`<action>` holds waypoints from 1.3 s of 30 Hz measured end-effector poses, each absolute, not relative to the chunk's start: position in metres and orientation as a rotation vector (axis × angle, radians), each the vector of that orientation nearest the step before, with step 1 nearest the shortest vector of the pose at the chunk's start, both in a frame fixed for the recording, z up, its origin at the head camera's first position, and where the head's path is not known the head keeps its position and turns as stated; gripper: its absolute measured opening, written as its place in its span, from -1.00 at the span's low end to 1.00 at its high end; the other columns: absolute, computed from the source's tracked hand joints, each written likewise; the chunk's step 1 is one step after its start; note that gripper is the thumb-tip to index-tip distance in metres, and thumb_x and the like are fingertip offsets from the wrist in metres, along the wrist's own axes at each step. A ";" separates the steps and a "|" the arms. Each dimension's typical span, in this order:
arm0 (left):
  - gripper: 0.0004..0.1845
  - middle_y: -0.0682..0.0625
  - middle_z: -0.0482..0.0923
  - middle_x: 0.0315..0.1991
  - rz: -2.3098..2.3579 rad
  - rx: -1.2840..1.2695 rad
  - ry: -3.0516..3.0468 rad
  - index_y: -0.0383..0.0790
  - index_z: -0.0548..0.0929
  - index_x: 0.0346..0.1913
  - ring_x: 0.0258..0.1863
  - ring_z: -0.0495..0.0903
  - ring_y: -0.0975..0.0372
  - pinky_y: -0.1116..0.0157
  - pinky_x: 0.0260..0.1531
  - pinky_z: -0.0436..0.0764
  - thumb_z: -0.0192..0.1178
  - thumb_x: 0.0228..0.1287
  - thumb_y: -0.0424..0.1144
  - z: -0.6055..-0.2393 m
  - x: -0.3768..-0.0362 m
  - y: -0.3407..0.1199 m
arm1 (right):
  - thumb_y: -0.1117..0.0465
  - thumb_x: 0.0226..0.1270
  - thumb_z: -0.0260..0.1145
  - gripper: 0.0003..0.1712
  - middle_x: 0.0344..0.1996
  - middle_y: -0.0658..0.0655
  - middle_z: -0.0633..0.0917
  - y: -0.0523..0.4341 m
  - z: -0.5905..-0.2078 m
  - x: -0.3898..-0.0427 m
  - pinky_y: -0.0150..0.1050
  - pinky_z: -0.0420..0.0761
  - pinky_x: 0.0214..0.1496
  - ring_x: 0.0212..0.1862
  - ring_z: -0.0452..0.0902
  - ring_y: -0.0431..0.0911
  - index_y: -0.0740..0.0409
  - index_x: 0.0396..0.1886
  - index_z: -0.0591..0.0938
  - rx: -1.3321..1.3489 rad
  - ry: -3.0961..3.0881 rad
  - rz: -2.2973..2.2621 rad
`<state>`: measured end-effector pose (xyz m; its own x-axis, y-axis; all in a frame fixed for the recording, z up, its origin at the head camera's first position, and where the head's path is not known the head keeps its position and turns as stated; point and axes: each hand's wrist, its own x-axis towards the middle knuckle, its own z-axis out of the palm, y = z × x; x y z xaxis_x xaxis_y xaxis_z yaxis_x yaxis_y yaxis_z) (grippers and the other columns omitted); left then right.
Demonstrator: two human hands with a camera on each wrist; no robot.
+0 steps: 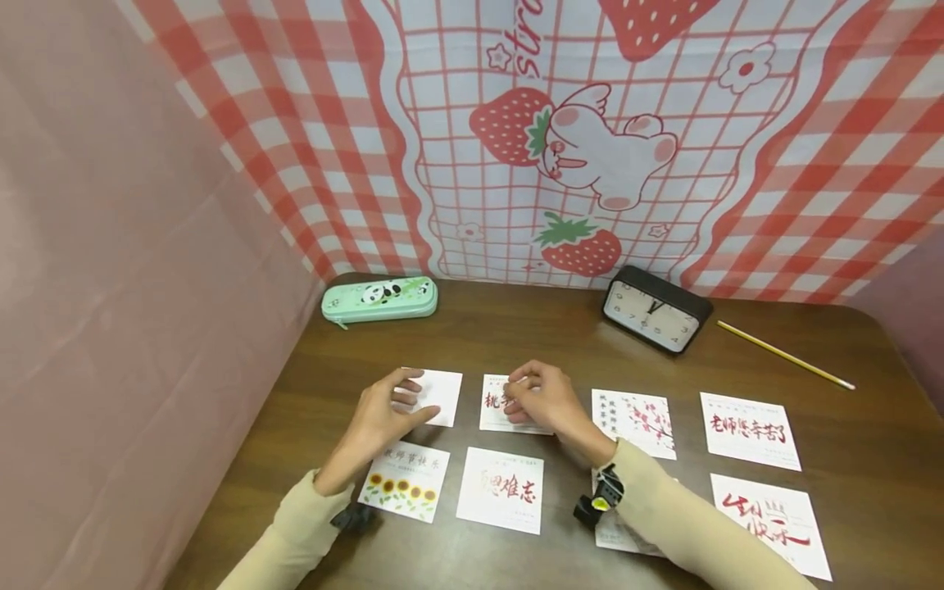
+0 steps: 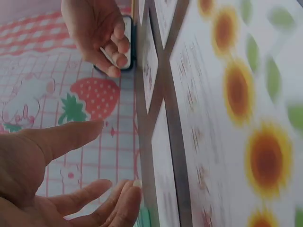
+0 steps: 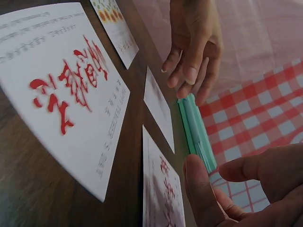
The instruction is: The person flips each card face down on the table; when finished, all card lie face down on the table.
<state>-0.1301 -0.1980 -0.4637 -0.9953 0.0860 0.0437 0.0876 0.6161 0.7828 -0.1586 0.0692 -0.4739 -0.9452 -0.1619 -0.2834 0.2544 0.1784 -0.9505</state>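
Note:
My left hand (image 1: 385, 414) hovers with fingers apart and loosely bent, overlapping a whitish card (image 1: 447, 400) in the head view. Both wrist views show nothing between its thumb and fingers. Over a card with red characters (image 1: 496, 418) hangs my right hand (image 1: 549, 403), thumb and fingers separated and holding nothing. Nearer the front lie a sunflower card (image 1: 404, 485) and another red-lettered card (image 1: 503, 496). To the right is a card with pink blossoms (image 1: 645, 422). My right forearm partly hides a card (image 1: 619, 537) below it.
Two more red-lettered cards (image 1: 752, 430) lie at the right. Along the back stand a green panda pencil case (image 1: 379, 299) and a black clock (image 1: 652, 311). A yellow pencil (image 1: 785, 354) rests beside the clock. A strawberry-print cloth (image 1: 457, 164) hangs behind the table.

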 end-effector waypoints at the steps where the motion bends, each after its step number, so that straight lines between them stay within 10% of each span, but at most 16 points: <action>1: -0.40 -0.32 0.75 -0.06 -1.401 -0.169 -2.814 -0.34 0.64 0.21 -0.13 0.80 -0.13 0.02 -0.09 0.82 0.60 0.10 -0.28 -0.463 -0.130 -0.195 | 0.34 0.40 0.30 -0.77 -0.21 0.39 0.79 0.072 -0.474 -0.158 -0.15 0.84 -0.33 -0.42 0.81 -0.06 0.36 -0.01 0.60 0.096 2.137 -1.825; 39: -0.31 -0.44 0.47 0.37 -1.834 -0.190 -2.757 -0.34 0.36 0.49 0.30 0.56 -0.26 -0.07 0.30 0.65 0.37 0.40 -0.24 -0.476 -0.116 -0.116 | 0.32 0.58 0.16 -0.56 0.28 0.56 0.56 0.145 -0.477 -0.121 -0.18 0.79 0.14 0.12 0.75 0.06 0.47 0.31 0.37 0.158 1.997 -1.922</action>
